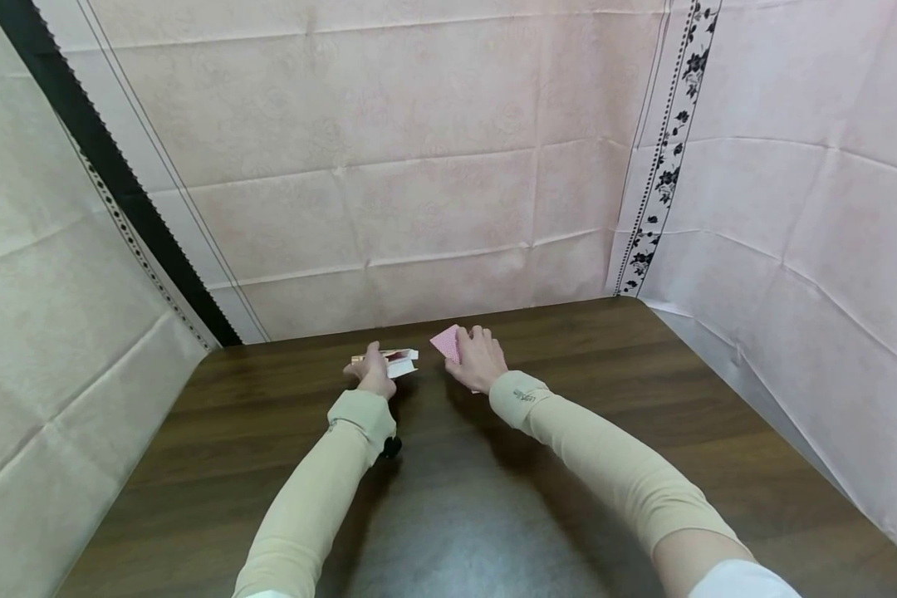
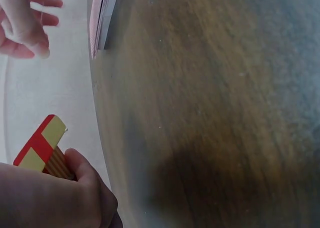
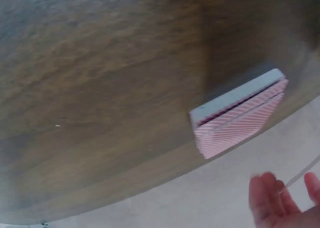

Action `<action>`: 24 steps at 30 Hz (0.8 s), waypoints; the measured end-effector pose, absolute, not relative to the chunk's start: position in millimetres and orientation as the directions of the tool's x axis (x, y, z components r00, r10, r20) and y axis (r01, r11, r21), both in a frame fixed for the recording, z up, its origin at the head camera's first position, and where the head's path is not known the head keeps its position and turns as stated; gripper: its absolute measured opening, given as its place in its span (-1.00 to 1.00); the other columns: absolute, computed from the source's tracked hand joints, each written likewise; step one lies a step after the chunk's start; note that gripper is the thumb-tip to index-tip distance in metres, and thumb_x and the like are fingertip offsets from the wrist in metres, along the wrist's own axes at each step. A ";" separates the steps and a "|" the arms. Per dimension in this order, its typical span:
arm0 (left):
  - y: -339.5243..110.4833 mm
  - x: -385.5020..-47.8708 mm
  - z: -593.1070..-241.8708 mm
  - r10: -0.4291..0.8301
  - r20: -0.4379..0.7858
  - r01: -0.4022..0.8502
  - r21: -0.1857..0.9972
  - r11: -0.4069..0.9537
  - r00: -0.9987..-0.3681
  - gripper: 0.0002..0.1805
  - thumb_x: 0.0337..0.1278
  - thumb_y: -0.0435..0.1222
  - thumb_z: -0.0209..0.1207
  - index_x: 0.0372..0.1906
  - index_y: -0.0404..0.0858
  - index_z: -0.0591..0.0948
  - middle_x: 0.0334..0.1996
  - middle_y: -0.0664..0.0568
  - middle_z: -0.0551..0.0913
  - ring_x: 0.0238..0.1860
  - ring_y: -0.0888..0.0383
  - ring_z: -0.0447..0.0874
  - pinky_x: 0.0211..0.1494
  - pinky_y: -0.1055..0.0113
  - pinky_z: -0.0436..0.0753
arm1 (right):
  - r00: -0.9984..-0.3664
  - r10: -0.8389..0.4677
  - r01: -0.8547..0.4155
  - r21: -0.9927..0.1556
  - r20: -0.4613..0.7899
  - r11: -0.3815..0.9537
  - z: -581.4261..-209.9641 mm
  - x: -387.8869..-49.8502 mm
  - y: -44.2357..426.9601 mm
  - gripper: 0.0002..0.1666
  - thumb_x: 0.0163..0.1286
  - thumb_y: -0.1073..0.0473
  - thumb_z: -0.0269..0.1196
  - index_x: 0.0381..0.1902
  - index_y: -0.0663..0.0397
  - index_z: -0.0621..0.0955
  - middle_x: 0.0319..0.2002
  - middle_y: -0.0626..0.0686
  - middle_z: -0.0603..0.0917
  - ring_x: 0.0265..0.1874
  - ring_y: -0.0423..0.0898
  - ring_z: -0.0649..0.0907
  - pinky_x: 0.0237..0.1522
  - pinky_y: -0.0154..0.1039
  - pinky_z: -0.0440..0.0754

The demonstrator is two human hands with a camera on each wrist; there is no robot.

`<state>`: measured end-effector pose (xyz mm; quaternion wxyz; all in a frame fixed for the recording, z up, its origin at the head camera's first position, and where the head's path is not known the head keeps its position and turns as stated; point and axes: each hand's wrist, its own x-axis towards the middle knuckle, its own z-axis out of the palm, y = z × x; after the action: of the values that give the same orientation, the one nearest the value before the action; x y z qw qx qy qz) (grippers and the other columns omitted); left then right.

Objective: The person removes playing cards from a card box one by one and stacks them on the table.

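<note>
In the head view my left hand (image 1: 374,372) grips a small box (image 1: 401,363) with white flaps standing out at its right end. The left wrist view shows the box (image 2: 42,142) in red and yellow, with brown stripes low on its side, my left hand (image 2: 75,198) around it. On the table lies a pink-striped stack of what look like cards (image 3: 245,123) with a pale edge. My right hand (image 1: 478,359) is over or beside this pink stack (image 1: 445,341); in the right wrist view its fingers (image 3: 270,193) are loosely bent, apart from the stack and holding nothing.
The dark wooden table (image 1: 448,482) has its far edge just beyond both hands. Pale creased cloth (image 1: 419,166) hangs behind it and at both sides, with a black strip at the left and a floral band at the right.
</note>
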<state>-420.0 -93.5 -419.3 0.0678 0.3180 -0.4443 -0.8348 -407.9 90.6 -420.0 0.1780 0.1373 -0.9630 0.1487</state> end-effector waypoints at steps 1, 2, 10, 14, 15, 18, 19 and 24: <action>-93.4 -420.0 -419.6 -0.400 -0.469 -0.168 0.788 -0.593 -0.787 -0.05 0.29 -0.16 0.03 0.47 -0.05 -0.40 0.53 -0.09 -0.24 0.46 0.02 -0.05 0.54 0.23 0.05 | -0.900 -0.195 -0.298 -0.226 0.390 0.927 -421.7 -409.5 91.7 -0.41 0.19 -0.07 0.23 0.09 0.15 0.47 -0.10 0.22 0.53 -0.08 0.16 0.49 -0.07 0.02 0.53; -93.1 -419.7 -420.0 -0.404 -0.468 -0.167 0.790 -0.590 -0.786 -0.07 0.29 -0.16 0.03 0.47 -0.05 -0.38 0.53 -0.09 -0.22 0.45 0.02 -0.02 0.53 0.23 0.06 | -0.902 -0.178 -0.278 -0.214 0.393 0.936 -423.5 -411.3 92.8 -0.40 0.20 -0.09 0.23 0.10 0.16 0.47 -0.10 0.23 0.54 -0.07 0.16 0.49 -0.06 0.03 0.52; -90.5 -416.6 -418.2 -0.408 -0.469 -0.171 0.793 -0.585 -0.783 -0.08 0.30 -0.15 0.02 0.47 -0.06 -0.36 0.52 -0.11 -0.19 0.43 0.00 0.02 0.52 0.24 0.09 | -0.936 -0.070 -0.156 -0.229 0.344 0.961 -430.4 -417.1 100.2 -0.35 0.27 -0.18 0.21 0.12 0.18 0.49 -0.07 0.30 0.57 -0.04 0.21 0.50 -0.05 0.06 0.53; -89.9 -416.2 -418.8 -0.414 -0.471 -0.169 0.794 -0.585 -0.779 -0.10 0.29 -0.15 0.03 0.46 -0.06 -0.32 0.50 -0.12 -0.14 0.40 0.00 0.06 0.51 0.24 0.12 | -0.958 -0.034 -0.104 -0.235 0.285 0.966 -435.2 -416.8 102.6 -0.35 0.30 -0.21 0.17 0.14 0.16 0.47 -0.04 0.31 0.57 -0.01 0.22 0.49 -0.02 0.10 0.51; -89.9 -416.3 -419.2 -0.415 -0.469 -0.168 0.795 -0.583 -0.780 -0.10 0.28 -0.15 0.03 0.46 -0.06 -0.32 0.50 -0.12 -0.13 0.40 0.00 0.07 0.50 0.24 0.13 | -0.962 -0.026 -0.091 -0.230 0.270 0.969 -436.6 -416.5 103.1 -0.35 0.31 -0.22 0.16 0.14 0.16 0.47 -0.03 0.31 0.57 -0.01 0.23 0.49 -0.01 0.11 0.51; -89.9 -416.4 -420.9 -0.413 -0.467 -0.169 0.796 -0.581 -0.782 -0.10 0.29 -0.16 0.03 0.46 -0.06 -0.33 0.50 -0.13 -0.12 0.39 -0.01 0.09 0.49 0.25 0.16 | -0.970 -0.006 -0.058 -0.207 0.242 0.977 -440.5 -416.0 104.0 -0.34 0.32 -0.25 0.14 0.12 0.15 0.47 -0.02 0.31 0.57 0.01 0.23 0.49 0.00 0.13 0.50; -89.9 -416.6 -421.2 -0.412 -0.467 -0.170 0.797 -0.580 -0.782 -0.09 0.29 -0.16 0.03 0.47 -0.05 -0.34 0.51 -0.13 -0.12 0.39 -0.01 0.09 0.50 0.25 0.15 | -0.972 -0.002 -0.051 -0.201 0.237 0.978 -441.7 -415.8 104.1 -0.35 0.32 -0.25 0.13 0.12 0.15 0.47 -0.02 0.30 0.57 0.01 0.22 0.49 0.00 0.13 0.50; -88.8 -416.7 -422.7 -0.416 -0.466 -0.174 0.802 -0.571 -0.781 -0.11 0.29 -0.17 0.03 0.46 -0.05 -0.32 0.50 -0.13 -0.10 0.38 -0.01 0.11 0.48 0.25 0.18 | -0.976 -0.006 -0.047 -0.187 0.216 0.981 -444.9 -414.4 103.2 -0.35 0.32 -0.23 0.12 0.14 0.15 0.47 0.02 0.30 0.57 0.04 0.23 0.49 0.01 0.14 0.50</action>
<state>-416.7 -88.8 -422.7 0.0733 0.3228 -0.4574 -0.8253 -414.4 103.2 -444.9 0.1080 0.0134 -0.9894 0.0962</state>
